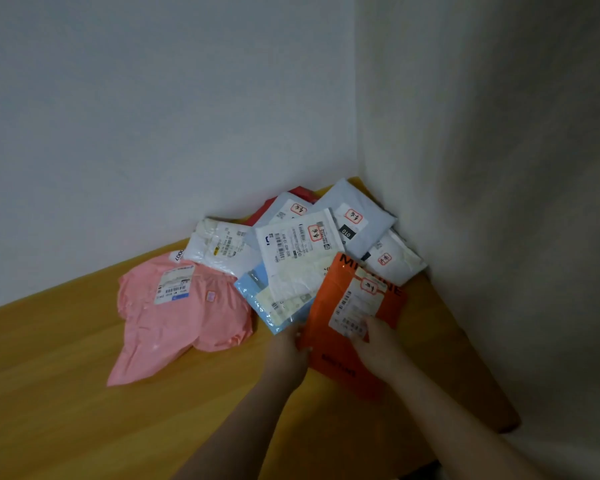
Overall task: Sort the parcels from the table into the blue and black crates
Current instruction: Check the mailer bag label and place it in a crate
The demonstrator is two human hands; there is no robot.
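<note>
A yellowish wooden table [66, 393] sits tucked into a corner between two plain white walls [153, 98], dimly lit.

Glossy orange plastic mailer [329, 341] under my fingers, paper label [355, 306] on it; matt pink bag [184, 317] left, smooth wood table [66, 393].

Both hands, left [286, 344] and right [378, 341], are bare, forearms unsleeved, no rings.

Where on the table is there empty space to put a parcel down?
The table is bare along its left and front, left of the pink parcel and the left hand. The corner by the walls is crowded with overlapping parcels, and both hands are on the orange parcel there.
</note>
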